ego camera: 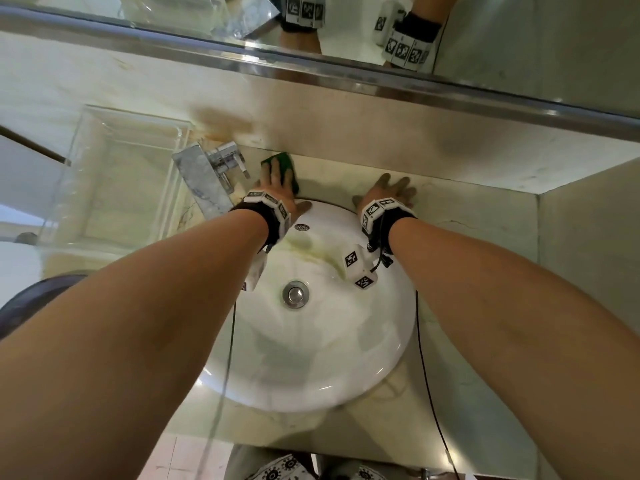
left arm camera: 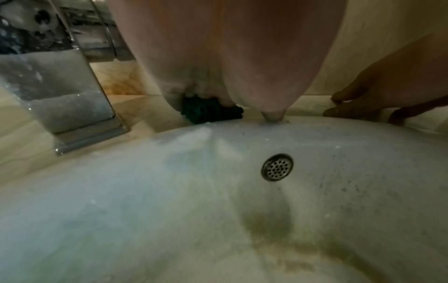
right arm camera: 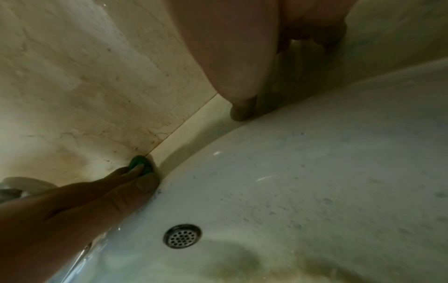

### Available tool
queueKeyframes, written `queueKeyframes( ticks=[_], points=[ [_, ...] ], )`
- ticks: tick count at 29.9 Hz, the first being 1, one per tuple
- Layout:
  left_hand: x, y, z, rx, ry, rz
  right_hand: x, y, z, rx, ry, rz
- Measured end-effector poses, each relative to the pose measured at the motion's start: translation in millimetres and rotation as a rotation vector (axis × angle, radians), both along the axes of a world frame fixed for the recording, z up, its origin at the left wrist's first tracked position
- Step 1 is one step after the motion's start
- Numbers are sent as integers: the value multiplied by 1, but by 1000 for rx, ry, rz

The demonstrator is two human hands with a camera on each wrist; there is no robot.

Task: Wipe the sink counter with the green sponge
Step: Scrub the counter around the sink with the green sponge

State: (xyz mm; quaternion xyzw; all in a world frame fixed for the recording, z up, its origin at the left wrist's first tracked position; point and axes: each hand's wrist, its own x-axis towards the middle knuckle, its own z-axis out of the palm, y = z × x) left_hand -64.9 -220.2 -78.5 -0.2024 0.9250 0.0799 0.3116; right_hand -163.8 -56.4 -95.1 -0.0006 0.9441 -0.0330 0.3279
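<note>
The green sponge (ego camera: pixel 286 162) lies on the beige sink counter (ego camera: pixel 332 178), behind the white basin (ego camera: pixel 322 358) and just right of the faucet. My left hand (ego camera: pixel 277 178) presses flat on the sponge with straight fingers, its thumb resting on the basin rim. The left wrist view shows the sponge (left arm camera: pixel 211 113) dark under the palm (left arm camera: pixel 230 57). My right hand (ego camera: pixel 391 190) lies flat and spread on the counter to the right, holding nothing. In the right wrist view the sponge (right arm camera: pixel 137 162) sits against the back wall under the left fingers (right arm camera: pixel 130 172).
A chrome faucet (ego camera: pixel 211 174) stands left of the sponge, with a clear glass tray (ego camera: pixel 114 174) beyond it. The back wall carries a metal ledge (ego camera: pixel 311 67) and a mirror. A side wall (ego camera: pixel 588 237) closes off the right. Drain plug (ego camera: pixel 295 294) sits mid-basin.
</note>
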Motion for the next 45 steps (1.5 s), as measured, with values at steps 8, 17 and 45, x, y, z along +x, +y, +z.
queueKeyframes(
  ticks=[8,17,45],
  points=[
    [-7,-2,0,9,-14,150,4,1,10,49,5,51],
    [4,15,2,-17,-24,365,3,-1,10,27,7,25],
    [-6,0,2,-38,-21,197,-2,0,2,35,7,26]
  ],
)
